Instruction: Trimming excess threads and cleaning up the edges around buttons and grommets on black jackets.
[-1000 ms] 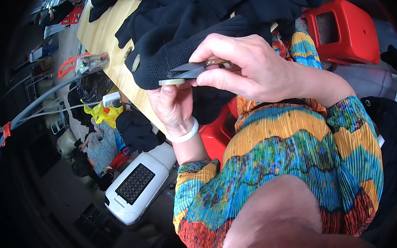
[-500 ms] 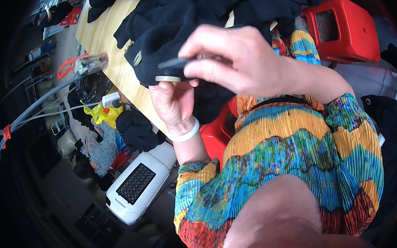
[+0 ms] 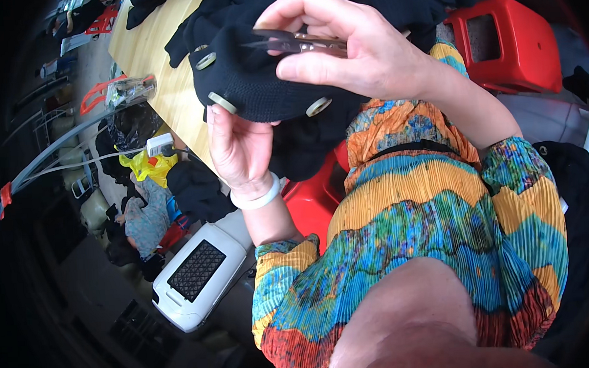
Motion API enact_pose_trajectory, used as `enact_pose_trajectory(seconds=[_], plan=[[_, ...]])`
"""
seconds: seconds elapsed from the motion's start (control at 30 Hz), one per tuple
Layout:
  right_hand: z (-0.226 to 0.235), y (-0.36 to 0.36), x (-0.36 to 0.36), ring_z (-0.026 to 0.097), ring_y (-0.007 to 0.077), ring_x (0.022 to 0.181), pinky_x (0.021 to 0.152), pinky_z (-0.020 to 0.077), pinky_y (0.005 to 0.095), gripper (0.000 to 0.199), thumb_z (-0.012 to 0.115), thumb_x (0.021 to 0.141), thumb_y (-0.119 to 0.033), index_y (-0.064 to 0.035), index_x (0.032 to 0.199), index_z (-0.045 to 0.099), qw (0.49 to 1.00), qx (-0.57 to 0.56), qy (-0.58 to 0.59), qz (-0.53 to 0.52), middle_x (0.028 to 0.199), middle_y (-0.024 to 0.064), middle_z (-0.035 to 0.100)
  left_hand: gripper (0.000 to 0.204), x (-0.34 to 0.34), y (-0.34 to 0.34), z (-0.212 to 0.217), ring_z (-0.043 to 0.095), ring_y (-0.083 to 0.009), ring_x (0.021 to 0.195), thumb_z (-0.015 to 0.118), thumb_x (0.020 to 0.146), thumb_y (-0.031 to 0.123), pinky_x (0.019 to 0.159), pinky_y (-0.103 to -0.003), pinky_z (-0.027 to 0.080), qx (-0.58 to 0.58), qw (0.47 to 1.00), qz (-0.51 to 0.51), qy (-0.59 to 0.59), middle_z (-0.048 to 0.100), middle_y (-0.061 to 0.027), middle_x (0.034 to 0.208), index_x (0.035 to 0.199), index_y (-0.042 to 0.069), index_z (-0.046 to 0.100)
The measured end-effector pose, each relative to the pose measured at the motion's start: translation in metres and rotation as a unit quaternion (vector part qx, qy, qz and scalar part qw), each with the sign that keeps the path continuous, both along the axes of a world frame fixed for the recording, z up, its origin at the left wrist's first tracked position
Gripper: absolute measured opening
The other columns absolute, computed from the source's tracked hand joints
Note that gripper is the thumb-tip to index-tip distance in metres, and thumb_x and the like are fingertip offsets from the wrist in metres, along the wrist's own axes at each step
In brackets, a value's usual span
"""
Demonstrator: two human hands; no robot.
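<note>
My right hand (image 3: 361, 46) is closed around a pair of dark metal thread snips (image 3: 301, 42), their blades parted and pointing left above the fabric. A black knitted garment (image 3: 254, 77) spreads under them. My left hand (image 3: 243, 143), with a white bangle at the wrist, grips its near edge, thumb against a pale round button (image 3: 222, 102). Another pale button (image 3: 319, 106) sits near that edge to the right, below my right hand. A further pale button (image 3: 205, 60) lies farther up on the left side of the garment. The left fingertips are partly hidden under the fabric.
The garment rests partly on a pale wooden table (image 3: 171, 64). Red plastic stools stand at the right (image 3: 546, 48) and under my left forearm (image 3: 311, 200). A white machine-like case (image 3: 228, 252) with a black grille is at lower left, near a yellow bag (image 3: 150, 167) and cables.
My right hand with the snips has moved slightly up and away from the left hand. The left hand has shifted left, and a button at the right edge has come into view.
</note>
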State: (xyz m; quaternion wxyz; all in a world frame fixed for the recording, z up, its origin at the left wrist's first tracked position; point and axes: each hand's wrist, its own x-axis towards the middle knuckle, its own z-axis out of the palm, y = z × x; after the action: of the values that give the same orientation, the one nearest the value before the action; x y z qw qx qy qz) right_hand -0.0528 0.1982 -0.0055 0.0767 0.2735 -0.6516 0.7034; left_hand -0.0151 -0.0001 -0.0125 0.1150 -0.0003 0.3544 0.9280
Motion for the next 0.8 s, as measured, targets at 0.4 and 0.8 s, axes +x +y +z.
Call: enact_pose_trajectory(seconds=[0.4, 0.8], plan=[[0.0, -0.02, -0.021, 0.058, 0.0116, 0.069, 0.059, 0.0463, 0.023, 0.021, 0.061, 0.072, 0.001, -0.0025, 0.092, 0.057, 0.98, 0.086, 0.171, -0.051, 0.079, 0.0058, 0.058, 0.031, -0.003, 0.006, 0.008, 0.06, -0.0226, 0.071, 0.044, 0.089, 0.015, 0.056, -0.032, 0.052, -0.067, 0.997, -0.013, -0.023, 0.055, -0.0132, 0.099, 0.116, 0.0, 0.04], [-0.022, -0.011, -0.001, 0.054, 0.0098, 0.088, 0.081, 0.0436, 0.0238, 0.029, 0.06, 0.08, -0.013, -0.0006, 0.103, 0.049, 0.986, -0.031, -0.115, 0.119, 0.092, 0.0074, 0.058, 0.032, -0.04, -0.017, 0.014, 0.049, -0.0247, 0.108, 0.035, 0.093, 0.02, 0.094, -0.038, 0.039, 0.117, 0.991, -0.018, -0.066, 0.05, -0.0143, 0.118, 0.116, 0.0, 0.045]])
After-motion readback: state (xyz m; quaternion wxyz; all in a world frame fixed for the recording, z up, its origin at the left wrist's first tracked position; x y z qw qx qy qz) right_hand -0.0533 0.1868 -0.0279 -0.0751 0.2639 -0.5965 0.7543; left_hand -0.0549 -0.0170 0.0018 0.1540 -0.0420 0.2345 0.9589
